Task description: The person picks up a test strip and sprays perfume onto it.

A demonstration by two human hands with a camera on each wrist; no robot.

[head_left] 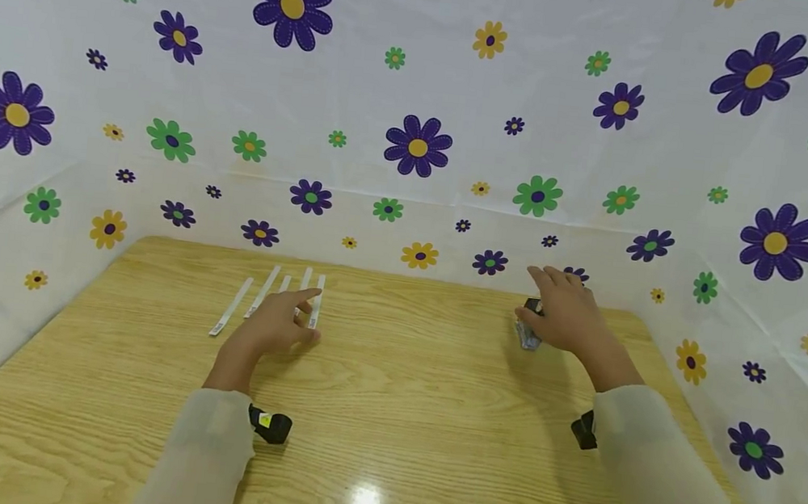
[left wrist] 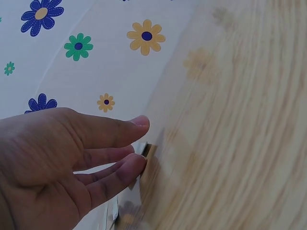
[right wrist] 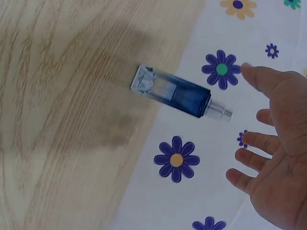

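My left hand (head_left: 271, 324) hovers at the far left of the table, over several white paper strips (head_left: 232, 307). In the left wrist view its thumb and fingers stand apart; the end of a strip (left wrist: 143, 147) shows behind them, and I see no grip on it. At the far right, my right hand (head_left: 567, 315) is spread beside a perfume bottle (head_left: 529, 341), partly covering it. In the right wrist view the bottle (right wrist: 175, 93) is clear glass with a blue section and a silver spray nozzle (right wrist: 219, 112). It stands upright, with a gap between it and the fingers.
The wooden table (head_left: 391, 381) runs to a white flowered cloth (head_left: 464, 87) at the back and both sides. A black wrist camera (head_left: 273, 427) sits by the left sleeve, another black camera (head_left: 584, 430) by the right sleeve.
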